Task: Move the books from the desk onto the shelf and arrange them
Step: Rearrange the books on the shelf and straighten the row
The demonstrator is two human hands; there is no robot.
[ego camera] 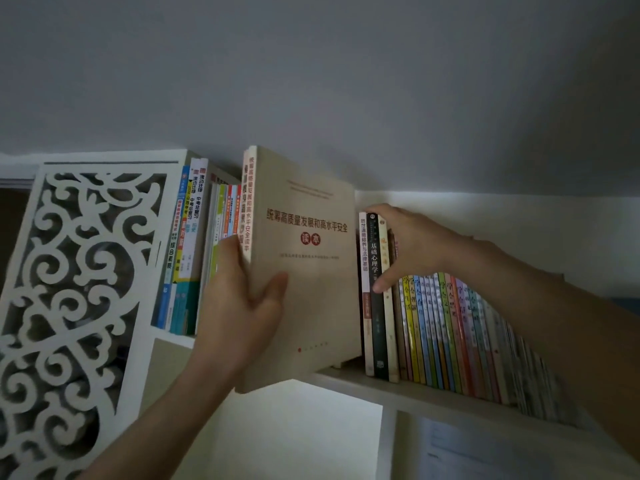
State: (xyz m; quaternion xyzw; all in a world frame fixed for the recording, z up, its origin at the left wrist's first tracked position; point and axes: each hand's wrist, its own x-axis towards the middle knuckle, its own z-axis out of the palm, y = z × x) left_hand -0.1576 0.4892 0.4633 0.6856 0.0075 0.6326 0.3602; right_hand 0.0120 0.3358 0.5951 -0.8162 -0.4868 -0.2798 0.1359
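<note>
Left hand [242,306] gripping beige book [311,271], right hand [412,244] grasping shelved books [377,299] alongside

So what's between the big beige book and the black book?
In the head view, one thin white-spined book stands between the big beige book and the black book, upright on the shelf.

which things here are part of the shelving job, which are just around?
In the job:
- beige book, gripped by the left hand
- row of books, held by the right hand
- shelf

Just around:
- books further left
- carved white panel
- wall
</note>
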